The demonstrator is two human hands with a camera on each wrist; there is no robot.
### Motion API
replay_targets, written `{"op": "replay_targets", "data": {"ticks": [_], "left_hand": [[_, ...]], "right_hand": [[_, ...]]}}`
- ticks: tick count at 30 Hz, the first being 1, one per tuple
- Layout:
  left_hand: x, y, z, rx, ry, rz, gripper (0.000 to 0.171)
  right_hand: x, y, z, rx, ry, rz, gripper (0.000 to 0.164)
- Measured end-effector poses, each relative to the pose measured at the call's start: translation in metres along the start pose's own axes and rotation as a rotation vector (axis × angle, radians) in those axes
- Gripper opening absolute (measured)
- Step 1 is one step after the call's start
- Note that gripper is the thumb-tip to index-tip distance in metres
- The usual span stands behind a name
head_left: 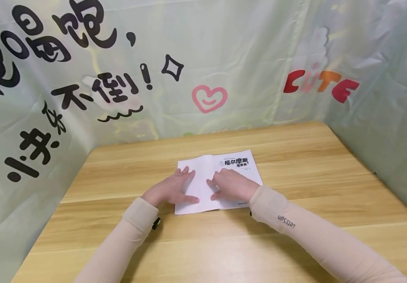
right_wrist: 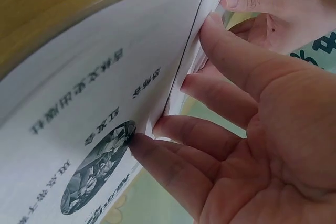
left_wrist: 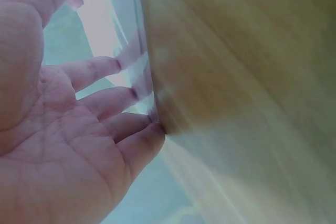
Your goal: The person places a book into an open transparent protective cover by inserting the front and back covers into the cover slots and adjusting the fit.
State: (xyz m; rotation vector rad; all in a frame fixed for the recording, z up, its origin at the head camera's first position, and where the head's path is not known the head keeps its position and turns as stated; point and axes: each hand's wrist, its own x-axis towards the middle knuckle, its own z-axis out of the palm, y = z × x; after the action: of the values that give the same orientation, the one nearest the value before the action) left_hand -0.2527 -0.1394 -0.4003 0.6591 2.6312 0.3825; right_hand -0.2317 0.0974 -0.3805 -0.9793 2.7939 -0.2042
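An open paperback book (head_left: 203,169) lies flat on the table, its left page blank and its right page printed with a black Chinese title (head_left: 236,162). My left hand (head_left: 173,188) rests on the outer part of the left page, fingers and thumb spread. Close to the fold, my right hand (head_left: 233,184) touches the pages with slightly bent fingers. In the right wrist view the fingertips (right_wrist: 137,142) meet the paper beside the fold, near a dark oval picture (right_wrist: 97,171). The left wrist view shows the left palm (left_wrist: 58,135) with its fingertips at the page.
The wooden table (head_left: 313,165) extends around the book. Behind it and at both sides hangs a pale green cloth (head_left: 253,51) with black characters, a pink heart (head_left: 209,99) and coloured letters. Light sleeves with wristbands (head_left: 140,214) cover both forearms.
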Motion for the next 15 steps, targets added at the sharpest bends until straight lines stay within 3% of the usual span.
{"op": "replay_targets", "data": {"ticks": [6,15], "left_hand": [[-0.001,-0.001,0.001,-0.01,-0.001,0.002,0.103],[-0.001,0.001,0.0,-0.001,-0.004,0.017,0.102]], "right_hand": [[0.002,0.002,0.001,0.026,0.0,0.007,0.045],[-0.004,0.012,-0.002,0.062,0.001,0.058,0.058]]}}
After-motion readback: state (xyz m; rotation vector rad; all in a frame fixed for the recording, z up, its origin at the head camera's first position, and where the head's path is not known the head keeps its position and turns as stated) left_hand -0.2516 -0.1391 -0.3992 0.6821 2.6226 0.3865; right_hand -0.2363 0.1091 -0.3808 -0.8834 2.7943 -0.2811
